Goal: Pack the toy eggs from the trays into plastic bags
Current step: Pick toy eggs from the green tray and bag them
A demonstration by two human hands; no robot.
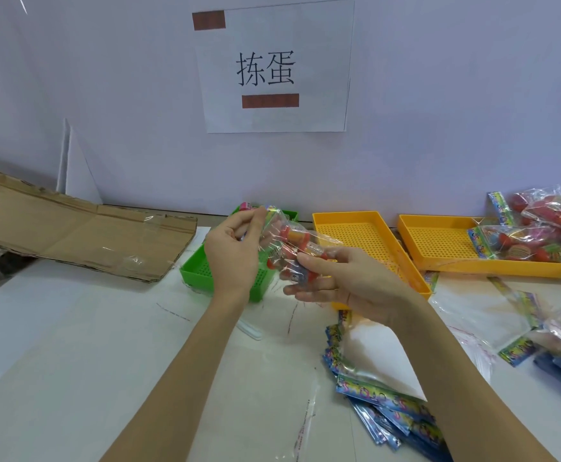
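A clear plastic bag (290, 243) with red, orange and blue toy pieces inside is held up above the green tray (195, 270). My left hand (234, 253) pinches the bag's top end with its printed header. My right hand (342, 278) grips the lower end, thumb on top and fingers under it. Two yellow perforated trays (355, 235) (439, 243) lie to the right; the farther one holds filled bags (519, 245). More filled bags (559, 211) are piled at the far right.
A stack of flat unfilled bags with blue printed headers (379, 401) lies at the front right. Loose clear bags (492, 315) lie right of it. Flattened cardboard (72, 228) covers the back left. A white wall with a paper sign (272, 66) stands behind the table.
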